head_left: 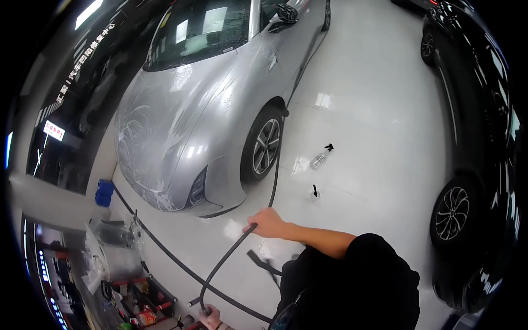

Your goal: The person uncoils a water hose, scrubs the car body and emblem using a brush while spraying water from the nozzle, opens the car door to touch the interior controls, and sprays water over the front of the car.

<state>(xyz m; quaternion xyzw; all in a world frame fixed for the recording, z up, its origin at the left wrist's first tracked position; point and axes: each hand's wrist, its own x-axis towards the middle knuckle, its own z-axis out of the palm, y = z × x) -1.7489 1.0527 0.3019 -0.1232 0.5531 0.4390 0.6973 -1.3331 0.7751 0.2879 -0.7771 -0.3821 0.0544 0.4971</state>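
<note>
Glossy pale floor (379,159) spread through a car workshop, a silver car (187,118) standing at left and a black car (473,159) along the right edge. Pale streaks and swirls covered the silver car's wet bonnet, and droplets dotted its windscreen (201,36).

Between the person's hands hung a black hose (220,263), just ahead of the silver car's front corner. The right hand (267,223) was clamped round it, the bare forearm reaching out from a black sleeve (379,258). From that fist one stretch ran back past the front wheel (267,146) and along the car's side; the other curved down to the left hand (209,318), whose fingers were closed about it near the bottom edge of the view.

A second dark hose (164,248) lay slantwise across the floor, passing behind the held one. Well to the right of the wheel were two clear spray bottles with black heads, one lying down (319,160), the other (314,193) seen from above. Near the left hand sat a red-edged tool tray (165,304), with a blue container (103,192) farther off.
</note>
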